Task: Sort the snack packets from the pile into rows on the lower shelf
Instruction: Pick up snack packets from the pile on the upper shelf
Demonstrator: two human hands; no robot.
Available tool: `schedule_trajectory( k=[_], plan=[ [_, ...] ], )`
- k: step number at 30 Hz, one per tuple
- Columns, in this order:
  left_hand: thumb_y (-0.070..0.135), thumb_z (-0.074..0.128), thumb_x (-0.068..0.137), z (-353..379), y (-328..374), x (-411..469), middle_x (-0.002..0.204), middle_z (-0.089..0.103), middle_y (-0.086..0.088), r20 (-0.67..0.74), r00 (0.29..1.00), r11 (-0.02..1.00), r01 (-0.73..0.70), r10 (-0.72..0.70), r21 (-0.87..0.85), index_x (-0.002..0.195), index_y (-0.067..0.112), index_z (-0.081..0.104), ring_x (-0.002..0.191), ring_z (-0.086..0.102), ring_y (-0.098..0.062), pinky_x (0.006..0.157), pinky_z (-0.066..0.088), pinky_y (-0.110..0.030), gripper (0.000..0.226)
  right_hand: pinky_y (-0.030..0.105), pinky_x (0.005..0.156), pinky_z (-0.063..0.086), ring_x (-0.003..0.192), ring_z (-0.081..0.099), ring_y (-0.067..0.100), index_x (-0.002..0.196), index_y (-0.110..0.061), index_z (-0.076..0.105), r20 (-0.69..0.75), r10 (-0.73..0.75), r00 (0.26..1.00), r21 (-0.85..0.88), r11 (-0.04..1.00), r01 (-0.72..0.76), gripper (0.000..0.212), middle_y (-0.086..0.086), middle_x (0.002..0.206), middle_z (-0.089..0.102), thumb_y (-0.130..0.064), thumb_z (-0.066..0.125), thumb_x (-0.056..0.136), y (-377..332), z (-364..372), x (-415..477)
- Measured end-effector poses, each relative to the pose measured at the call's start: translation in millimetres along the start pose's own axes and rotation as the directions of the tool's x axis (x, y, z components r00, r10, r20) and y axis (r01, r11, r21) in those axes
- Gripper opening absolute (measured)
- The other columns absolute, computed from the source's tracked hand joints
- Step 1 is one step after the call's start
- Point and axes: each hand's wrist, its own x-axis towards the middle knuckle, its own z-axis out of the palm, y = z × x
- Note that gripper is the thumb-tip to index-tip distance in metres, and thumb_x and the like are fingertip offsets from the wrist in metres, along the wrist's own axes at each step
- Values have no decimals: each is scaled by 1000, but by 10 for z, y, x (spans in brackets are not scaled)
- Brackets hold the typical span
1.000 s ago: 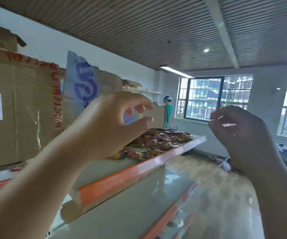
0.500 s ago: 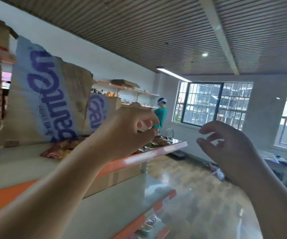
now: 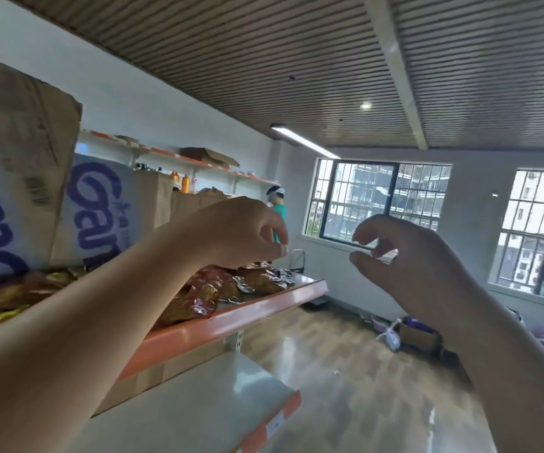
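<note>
Pale grey with an orange front edge, the lower shelf (image 3: 198,407) is being seen closest to the camera, low in the frame. Just above it, the upper shelf (image 3: 247,313), also edged in orange, is being covered along its front by the pile of snack packets (image 3: 218,289), heaped loosely over one another in reds, golds and silver. Both forearms are being held out at about the level of that pile. The left hand (image 3: 241,233) is being held over the packets with its fingers curled down and their tips bunched against the thumb; whether the pile is being touched cannot be told. The right hand (image 3: 417,266) is being held in the air to the right of the shelving, its fingers loosely hooked and kept apart from the thumb, with nothing gripped. Behind the pile, cardboard boxes (image 3: 100,207) with large blue lettering are being kept upright at the back of the upper shelf. Farther off, orange bottles (image 3: 184,183) are being seen below a wall shelf (image 3: 153,151), a person (image 3: 279,212) in a green top is being seen standing, and barred windows (image 3: 381,201) are being lit from outside above a glossy floor (image 3: 329,371).
</note>
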Motion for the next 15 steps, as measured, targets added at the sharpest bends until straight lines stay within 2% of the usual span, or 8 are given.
schedule_trajectory(
  k=[3, 6, 9, 11, 15],
  plan=[
    [55, 64, 92, 171, -224, 349, 99, 69, 19, 49, 998, 998, 42, -45, 46, 114, 38, 72, 87, 62, 2, 82, 56, -31, 29, 29, 70, 49, 87, 61, -4, 95, -51, 58, 52, 9, 999, 6, 1000, -10, 17, -29, 102, 62, -54, 65, 79, 300, 245, 318],
    [57, 64, 92, 275, -416, 651, 99, 67, 20, 83, 993, 994, 71, -78, 83, 112, 41, 72, 89, 61, 1, 75, 50, -26, 27, 35, 79, 54, 87, 61, -3, 96, -49, 58, 128, 14, 992, -15, 1000, -12, 18, -26, 101, 63, -56, 62, 79, 522, 506, 643],
    [56, 64, 92, 353, -607, 876, 102, 67, 20, 102, 987, 989, 118, -127, 90, 112, 41, 72, 92, 60, 1, 73, 48, -24, 26, 34, 78, 53, 88, 62, 1, 91, -46, 59, 149, 0, 989, 29, 1000, -4, 12, -23, 100, 63, -49, 67, 84, 697, 752, 972],
    [53, 64, 94, 432, -720, 965, 102, 65, 20, 169, 972, 982, 141, -161, 127, 115, 39, 72, 93, 59, 2, 78, 49, -24, 27, 33, 77, 53, 88, 63, 5, 91, -46, 59, 165, -15, 986, 52, 999, 6, 13, -21, 100, 63, -42, 71, 87, 784, 911, 1142],
    [54, 64, 95, 680, -943, 1081, 94, 53, 30, 309, 919, 963, 191, -244, 190, 118, 39, 71, 91, 54, 4, 76, 42, -25, 29, 26, 72, 49, 86, 62, 6, 100, -37, 63, 232, -58, 971, 98, 995, 36, 13, -20, 100, 61, -38, 72, 91, 965, 1270, 1448]
  ],
)
